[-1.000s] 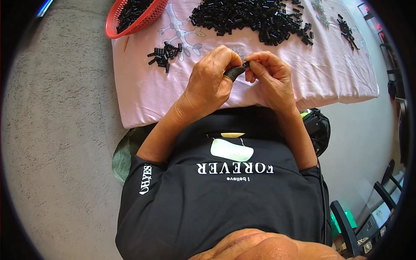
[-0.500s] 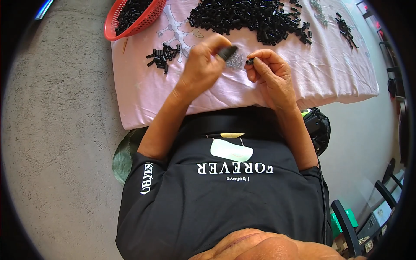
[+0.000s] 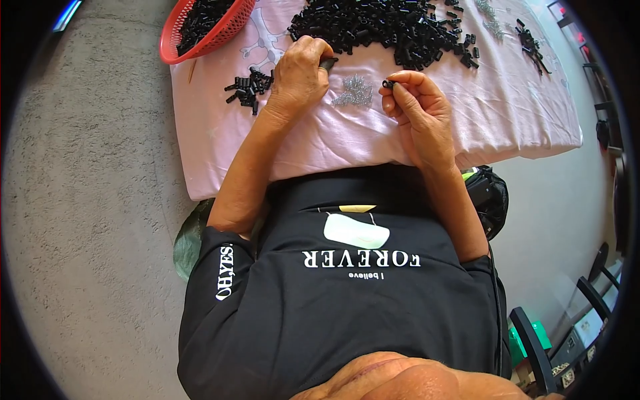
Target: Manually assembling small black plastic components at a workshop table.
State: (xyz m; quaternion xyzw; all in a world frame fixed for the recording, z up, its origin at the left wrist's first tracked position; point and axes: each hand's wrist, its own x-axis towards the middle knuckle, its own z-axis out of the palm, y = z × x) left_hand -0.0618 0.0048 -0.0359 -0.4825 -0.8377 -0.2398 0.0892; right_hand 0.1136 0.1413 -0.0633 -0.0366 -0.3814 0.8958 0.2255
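Between thumb and forefinger, my right hand (image 3: pixel 427 113) pinches a small black tubular piece (image 3: pixel 388 85), one end of it showing a round opening. My left hand (image 3: pixel 301 73), back upward and fingers curled, is between the big black heap and a small group of black pieces (image 3: pixel 247 88). A dark, blunt thing (image 3: pixel 328 63) shows at its thumb side; whether it is held or worn on a digit I cannot tell. Thin silvery metal bits (image 3: pixel 355 92), perhaps small springs or pins, lie in a loose patch between my hands.
A large heap of black tubular pieces (image 3: pixel 383 30) covers the table's far middle. At the far left stands a red perforated basket (image 3: pixel 223 40) of black parts. More silvery bits (image 3: pixel 490 20) and longer black pieces (image 3: pixel 529 47) lie far right on the pink cloth (image 3: pixel 513 113).
My left hand has moved away from my right, leftward and farther out, uncovering the silvery bits. My right hand stays nearly in place, still pinching the black piece, which is slightly turned.
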